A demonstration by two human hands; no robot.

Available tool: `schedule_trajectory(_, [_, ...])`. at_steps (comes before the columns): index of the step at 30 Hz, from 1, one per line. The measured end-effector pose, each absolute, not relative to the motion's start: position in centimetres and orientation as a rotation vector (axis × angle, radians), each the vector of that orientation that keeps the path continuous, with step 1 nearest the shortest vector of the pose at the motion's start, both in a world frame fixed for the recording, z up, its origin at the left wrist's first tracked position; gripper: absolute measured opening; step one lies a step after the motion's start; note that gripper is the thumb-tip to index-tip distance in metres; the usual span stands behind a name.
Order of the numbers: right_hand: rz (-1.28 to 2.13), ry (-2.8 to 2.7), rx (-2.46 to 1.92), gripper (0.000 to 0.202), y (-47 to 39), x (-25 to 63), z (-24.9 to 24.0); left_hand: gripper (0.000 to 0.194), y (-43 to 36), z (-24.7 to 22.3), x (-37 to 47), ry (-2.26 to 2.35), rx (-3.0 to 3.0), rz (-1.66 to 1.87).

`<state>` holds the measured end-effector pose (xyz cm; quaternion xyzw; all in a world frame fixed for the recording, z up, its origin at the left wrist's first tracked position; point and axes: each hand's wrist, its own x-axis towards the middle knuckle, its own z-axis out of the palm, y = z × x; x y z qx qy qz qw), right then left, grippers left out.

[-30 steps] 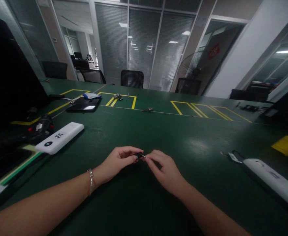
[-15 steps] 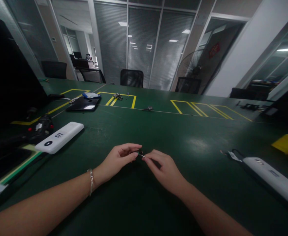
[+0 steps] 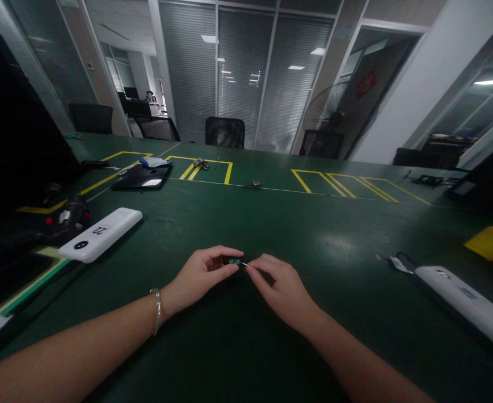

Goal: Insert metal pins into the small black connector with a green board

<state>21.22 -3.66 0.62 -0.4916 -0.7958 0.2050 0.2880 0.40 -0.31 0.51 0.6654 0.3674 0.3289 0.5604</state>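
Between the thumb and fingers of my left hand (image 3: 207, 267) is a small green circuit board (image 3: 233, 261), partly hidden by the fingertips. My right hand (image 3: 282, 282) pinches a thin, light-coloured piece (image 3: 245, 264) that looks like a short wire or pin. Its tip meets the right end of the board, though I cannot tell whether it is fixed there. Both hands are close together, low over the green table (image 3: 246, 218). A metal bracelet (image 3: 157, 312) circles my left wrist.
A white power bank (image 3: 103, 234) lies to the left, another white device (image 3: 465, 299) to the right. Farther back are a dark tablet (image 3: 139, 177), a small metal part (image 3: 252, 184) and yellow tape outlines (image 3: 228, 173). A yellow object (image 3: 490, 243) sits at the right edge.
The circuit board has turned so that more of its green face shows between my left fingers. My right hand has barely moved and keeps its pinch.
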Motion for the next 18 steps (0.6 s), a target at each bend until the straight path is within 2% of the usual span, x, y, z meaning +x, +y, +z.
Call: schedule_trajectory(18, [0.55,-2.144,-1.332,0.022,-3.76,21.3,0.94,0.026,-0.44,1.08,0.26,0.796,1.611,0.745])
